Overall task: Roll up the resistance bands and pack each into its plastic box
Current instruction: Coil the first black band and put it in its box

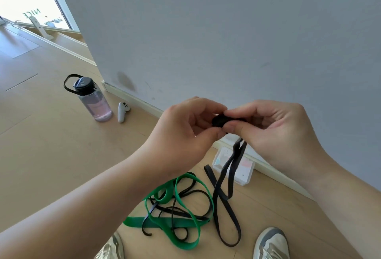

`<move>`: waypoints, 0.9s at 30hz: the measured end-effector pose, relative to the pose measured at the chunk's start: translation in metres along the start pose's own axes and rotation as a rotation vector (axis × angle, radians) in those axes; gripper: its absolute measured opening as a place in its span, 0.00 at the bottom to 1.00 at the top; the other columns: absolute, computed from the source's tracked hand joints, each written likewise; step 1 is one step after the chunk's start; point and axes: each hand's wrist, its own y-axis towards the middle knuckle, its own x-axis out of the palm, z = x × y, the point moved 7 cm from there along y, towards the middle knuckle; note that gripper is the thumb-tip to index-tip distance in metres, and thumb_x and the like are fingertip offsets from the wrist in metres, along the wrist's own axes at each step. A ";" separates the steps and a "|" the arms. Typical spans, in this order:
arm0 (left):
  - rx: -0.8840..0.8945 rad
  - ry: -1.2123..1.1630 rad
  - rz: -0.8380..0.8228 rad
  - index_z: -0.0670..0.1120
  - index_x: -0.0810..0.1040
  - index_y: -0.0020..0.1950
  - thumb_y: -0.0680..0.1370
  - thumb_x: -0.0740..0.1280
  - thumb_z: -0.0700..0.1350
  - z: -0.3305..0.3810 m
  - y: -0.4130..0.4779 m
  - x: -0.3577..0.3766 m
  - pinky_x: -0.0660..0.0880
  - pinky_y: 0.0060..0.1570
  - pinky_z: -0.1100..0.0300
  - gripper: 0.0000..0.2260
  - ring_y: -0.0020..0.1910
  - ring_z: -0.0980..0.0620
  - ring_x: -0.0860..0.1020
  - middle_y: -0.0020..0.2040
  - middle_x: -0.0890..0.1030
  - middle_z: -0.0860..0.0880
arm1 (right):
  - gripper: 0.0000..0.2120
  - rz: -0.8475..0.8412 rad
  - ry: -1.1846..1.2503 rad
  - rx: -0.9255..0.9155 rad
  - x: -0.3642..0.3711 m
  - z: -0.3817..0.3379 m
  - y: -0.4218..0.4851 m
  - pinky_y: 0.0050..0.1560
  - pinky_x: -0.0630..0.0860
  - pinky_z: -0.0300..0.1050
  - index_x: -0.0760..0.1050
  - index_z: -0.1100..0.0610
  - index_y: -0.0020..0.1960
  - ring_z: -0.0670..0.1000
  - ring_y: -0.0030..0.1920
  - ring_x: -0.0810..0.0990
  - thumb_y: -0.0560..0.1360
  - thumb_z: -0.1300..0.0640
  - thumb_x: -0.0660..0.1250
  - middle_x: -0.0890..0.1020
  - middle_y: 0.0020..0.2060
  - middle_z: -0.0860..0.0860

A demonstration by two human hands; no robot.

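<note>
Band (217, 121): rolled end is being pinched by left hand (185, 132) and right hand (274, 130), mostly hidden by fingers (234, 127); tail is hanging downward to floor (51, 145), partly screening box (245, 173).

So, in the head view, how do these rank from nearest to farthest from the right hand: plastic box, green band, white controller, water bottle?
Measured from the right hand, which pinches the black band:
1. plastic box, on the floor just below it, by the wall.
2. green band, lower left.
3. white controller, far left.
4. water bottle, farthest left.
</note>
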 end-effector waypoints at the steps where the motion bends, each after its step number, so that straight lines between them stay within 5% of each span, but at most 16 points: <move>1: 0.000 -0.035 0.031 0.48 0.85 0.57 0.75 0.77 0.34 0.000 0.000 -0.002 0.83 0.54 0.57 0.13 0.47 0.55 0.87 0.47 0.88 0.50 | 0.09 0.024 0.118 0.054 -0.001 0.005 0.001 0.52 0.85 0.46 0.87 0.55 0.44 0.51 0.45 0.89 0.66 0.65 0.81 0.89 0.42 0.50; 5: -0.046 -0.185 0.114 0.48 0.84 0.53 0.76 0.76 0.34 -0.004 -0.003 -0.004 0.82 0.51 0.57 0.11 0.42 0.54 0.85 0.44 0.88 0.47 | 0.08 0.059 0.352 0.141 0.002 0.015 0.004 0.54 0.83 0.51 0.85 0.57 0.39 0.58 0.48 0.89 0.61 0.59 0.80 0.89 0.45 0.57; 11: -0.066 -0.309 0.142 0.46 0.81 0.56 0.78 0.72 0.32 -0.003 -0.004 -0.003 0.81 0.52 0.56 0.11 0.45 0.52 0.86 0.49 0.87 0.46 | 0.11 0.048 0.405 0.150 0.004 0.012 0.002 0.51 0.85 0.49 0.86 0.61 0.46 0.60 0.43 0.89 0.64 0.62 0.77 0.89 0.42 0.59; 16: -0.114 -0.250 0.145 0.51 0.83 0.51 0.73 0.78 0.46 -0.004 -0.006 -0.001 0.82 0.52 0.39 0.09 0.43 0.40 0.85 0.44 0.87 0.45 | 0.06 0.036 0.334 0.101 0.002 0.009 0.001 0.49 0.84 0.43 0.84 0.63 0.46 0.55 0.44 0.89 0.69 0.68 0.76 0.89 0.41 0.57; 21: -0.126 -0.268 0.101 0.48 0.80 0.59 0.77 0.75 0.36 -0.004 -0.003 0.002 0.82 0.46 0.57 0.13 0.39 0.50 0.85 0.47 0.86 0.46 | 0.07 0.080 0.358 0.148 0.004 0.015 -0.004 0.47 0.85 0.46 0.85 0.60 0.44 0.59 0.42 0.88 0.72 0.70 0.75 0.89 0.41 0.58; 27: -0.093 -0.166 0.031 0.50 0.80 0.62 0.79 0.72 0.35 -0.004 -0.003 0.009 0.84 0.51 0.56 0.16 0.43 0.53 0.86 0.49 0.86 0.49 | 0.06 0.170 0.434 0.207 -0.003 0.019 -0.003 0.46 0.86 0.54 0.84 0.61 0.42 0.67 0.43 0.87 0.72 0.70 0.73 0.88 0.40 0.63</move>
